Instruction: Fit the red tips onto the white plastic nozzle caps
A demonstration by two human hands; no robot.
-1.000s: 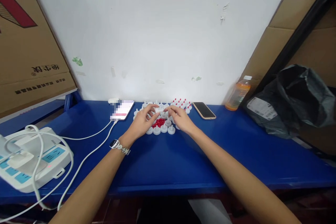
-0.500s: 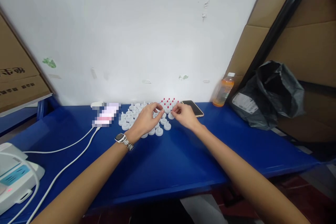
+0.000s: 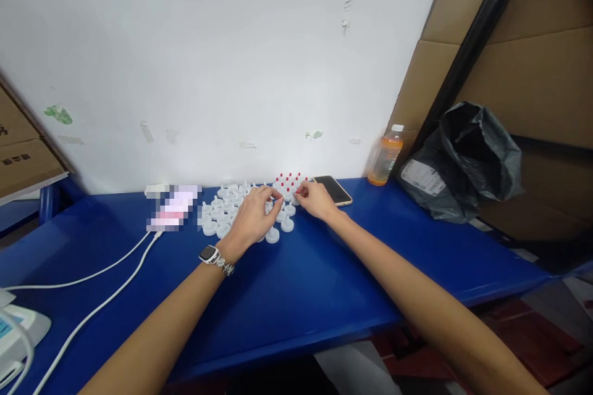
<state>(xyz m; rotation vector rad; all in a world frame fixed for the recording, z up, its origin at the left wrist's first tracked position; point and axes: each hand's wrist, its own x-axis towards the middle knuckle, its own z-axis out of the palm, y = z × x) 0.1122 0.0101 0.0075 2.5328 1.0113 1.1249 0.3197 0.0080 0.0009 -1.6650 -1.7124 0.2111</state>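
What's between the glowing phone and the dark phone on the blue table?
In the head view, small round white plastic caps, some red-tipped ones, and the left hand and right hand touching them.

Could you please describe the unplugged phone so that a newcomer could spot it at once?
On the blue table against the white wall, small white caps cluster near the back. The phone lies just right of them, beside the right hand. Unlike the other phone on its white cable, it is dark-screened and unplugged.
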